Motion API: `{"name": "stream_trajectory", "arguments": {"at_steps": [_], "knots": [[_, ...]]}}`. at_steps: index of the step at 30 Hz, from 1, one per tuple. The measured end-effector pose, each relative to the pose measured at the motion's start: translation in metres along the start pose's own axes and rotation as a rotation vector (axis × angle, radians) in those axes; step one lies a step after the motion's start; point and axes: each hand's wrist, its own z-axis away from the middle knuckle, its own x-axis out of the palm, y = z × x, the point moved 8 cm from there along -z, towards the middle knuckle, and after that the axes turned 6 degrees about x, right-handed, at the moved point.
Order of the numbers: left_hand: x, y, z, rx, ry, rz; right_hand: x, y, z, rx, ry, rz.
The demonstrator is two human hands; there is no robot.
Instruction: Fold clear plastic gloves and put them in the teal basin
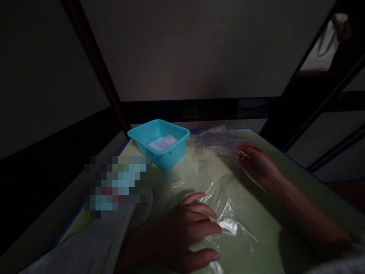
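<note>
clear film (229,220) stretches rightward from our left grip (188,232), the nearer one, spread loose. can't tell if our right grip (256,163) is pinching that farther crumpled plastic (218,140).

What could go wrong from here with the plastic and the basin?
1. The clear plastic by the left hand is see-through and shows mainly by its glare, so an edge could be missed or snag on the fingers.
2. The crumpled plastic near the right hand lies by the far edge of the table; a careless sweep might push it off.
3. The blue basin sits near that edge too, so a bump could shift it.
</note>
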Motion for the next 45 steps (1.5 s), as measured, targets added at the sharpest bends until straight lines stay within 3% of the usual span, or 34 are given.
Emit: {"name": "stream_trajectory", "arguments": {"at_steps": [3,7,9,13,15,16,18,21,24,27,31,36,38,42,45], "knots": [[-0.008,-0.004,0.001,-0.066,0.106,-0.031,0.011,0.0,0.008,0.057,0.01,0.013],[0.001,-0.002,-0.002,-0.073,-0.032,-0.06,0.041,-0.008,0.025,-0.065,-0.158,0.216],[0.008,0.0,-0.003,-0.051,-0.128,-0.047,0.062,-0.015,0.041,-0.247,-0.316,0.437],[0.018,0.009,-0.005,-0.012,-0.259,0.022,0.105,-0.007,0.091,-0.584,-0.77,0.792],[0.016,0.016,-0.009,0.024,-0.245,0.053,0.118,0.004,0.114,-0.619,-0.988,0.832],[0.012,0.019,-0.012,0.053,-0.183,0.055,0.123,0.008,0.122,-0.61,-1.07,0.835],[0.019,0.021,-0.012,0.055,-0.259,0.064,0.13,0.015,0.136,-0.581,-1.203,0.834],[0.034,0.028,-0.007,0.193,-0.337,0.007,0.136,0.022,0.144,-0.564,-1.306,0.876],[0.04,0.026,-0.002,0.233,-0.294,-0.041,0.136,0.03,0.138,-0.599,-1.301,1.024],[0.041,0.026,0.002,0.254,-0.325,-0.076,0.133,0.039,0.122,-0.633,-1.229,1.188],[0.031,0.032,0.003,0.247,-0.373,-0.062,0.128,0.049,0.105,-0.612,-1.149,1.321],[0.023,0.027,0.001,0.195,-0.306,-0.057,0.118,0.051,0.089,-0.586,-1.077,1.38],[0.016,0.011,-0.001,0.088,-0.185,-0.078,0.109,0.05,0.079,-0.566,-1.032,1.397],[-0.015,-0.043,0.008,-0.263,0.204,-0.177,0.092,0.047,0.062,-0.508,-0.93,1.429],[-0.031,-0.078,0.022,-0.487,0.289,-0.336,0.087,0.042,0.059,-0.515,-0.887,1.426]]}}
